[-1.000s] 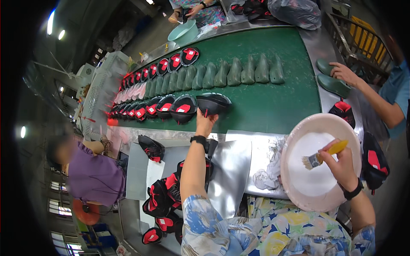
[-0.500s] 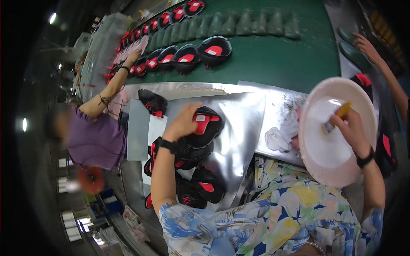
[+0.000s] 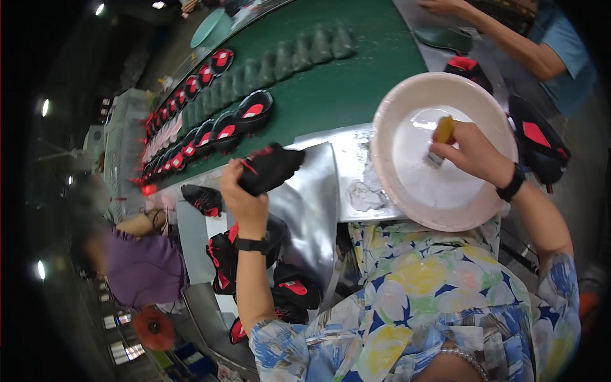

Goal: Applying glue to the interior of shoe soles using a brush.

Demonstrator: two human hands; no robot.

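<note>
Over the basin (image 3: 394, 149) are the right hand (image 3: 474, 153) and its brush (image 3: 443, 131). Just left of the basin lies a cloth (image 3: 366, 195); farther left, the left hand (image 3: 245, 197) holds a shoe upper (image 3: 273, 170). The pile of uppers (image 3: 296, 285) lies left of the basin, nearer the wearer. Behind the basin and leftward stretches the belt (image 3: 344, 92), bearing a row of lasts (image 3: 283, 62) between two rows of uppers (image 3: 252, 111). One loose upper (image 3: 468, 70) lies just behind the basin, another (image 3: 541, 143) to its right.

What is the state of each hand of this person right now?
Left hand: closed on a black shoe upper with red trim.
Right hand: closed around a yellow-handled flat brush.
</note>
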